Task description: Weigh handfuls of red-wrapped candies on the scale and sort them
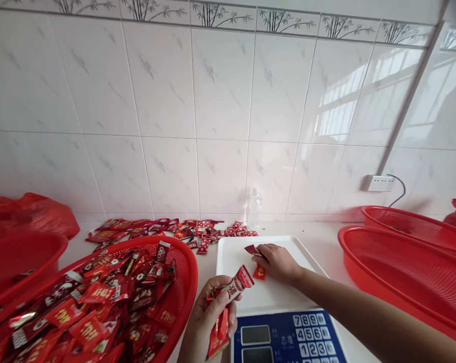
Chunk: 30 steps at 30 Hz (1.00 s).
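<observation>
My left hand (pixel 215 312) is closed around a few red wrapped candies (pixel 237 283), one poking up past the thumb and another hanging below the fingers. It sits just in front of the white weighing tray (pixel 231 247) of a digital scale (pixel 284 335). Over the tray, my right hand (pixel 275 259) has its fingers bent around a dark red wrapped candy (pixel 252 250). Under those fingers a bright red packet (pixel 259 272) shows; whether it is held or lies on the tray I cannot tell.
A red basket (pixel 192 267) heaped with wrapped candies stands at left, another red basket (pixel 57 247) beyond it. Loose red packets (pixel 137 229) lie along the wall near a clear plastic bottle (pixel 255 207). Red baskets (pixel 349 237) stand at right, below a power socket (pixel 380 183).
</observation>
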Available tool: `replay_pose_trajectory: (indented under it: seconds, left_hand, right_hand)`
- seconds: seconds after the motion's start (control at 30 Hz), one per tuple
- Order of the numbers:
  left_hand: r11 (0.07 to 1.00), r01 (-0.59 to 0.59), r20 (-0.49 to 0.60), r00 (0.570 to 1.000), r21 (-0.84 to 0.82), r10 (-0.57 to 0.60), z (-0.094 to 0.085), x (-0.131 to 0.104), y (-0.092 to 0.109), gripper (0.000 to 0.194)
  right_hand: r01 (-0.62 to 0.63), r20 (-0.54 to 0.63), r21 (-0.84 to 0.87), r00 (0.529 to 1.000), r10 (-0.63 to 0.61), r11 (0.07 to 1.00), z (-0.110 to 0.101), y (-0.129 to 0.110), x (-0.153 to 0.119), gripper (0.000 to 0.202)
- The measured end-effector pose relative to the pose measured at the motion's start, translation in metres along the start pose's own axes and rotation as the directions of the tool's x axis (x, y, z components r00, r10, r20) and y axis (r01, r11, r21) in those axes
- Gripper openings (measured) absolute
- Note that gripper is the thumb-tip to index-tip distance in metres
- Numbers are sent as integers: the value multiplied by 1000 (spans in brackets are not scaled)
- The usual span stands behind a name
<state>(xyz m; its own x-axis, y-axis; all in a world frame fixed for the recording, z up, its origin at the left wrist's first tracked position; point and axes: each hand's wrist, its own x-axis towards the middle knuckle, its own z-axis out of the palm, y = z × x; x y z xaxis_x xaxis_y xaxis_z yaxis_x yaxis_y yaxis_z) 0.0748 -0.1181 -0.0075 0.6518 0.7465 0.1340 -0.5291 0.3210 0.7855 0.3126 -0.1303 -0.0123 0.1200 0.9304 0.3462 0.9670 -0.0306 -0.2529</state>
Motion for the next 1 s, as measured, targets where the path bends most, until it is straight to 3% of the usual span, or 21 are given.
replay_pose_trajectory:
  seconds: [0.13,0.3,0.53,0.7,1.0]
  left_hand:
    - [1000,4,17,1000,5,-4,-2,2,0,28]
    - [1000,-1,7,1000,13,1,-1,2,1,27]
    - [1000,13,-21,1000,9,-13,5,-3,3,28]
    - [999,0,-62,998,32,2,9,-5,2,28]
    - [998,12,-49,999,68,-9,6,-5,-1,25]
  right_hand:
    - [-136,-50,43,989,138,990,-11,5,5,36]
    - [-208,-4,46,978,208,977,-21,7,5,42]
    - [-106,50,-118,992,112,987,-9,3,-10,33]
    - [-42,52,-222,997,54,974,-5,4,-16,39]
    - [-16,72,-226,997,33,974,-12,6,-18,38]
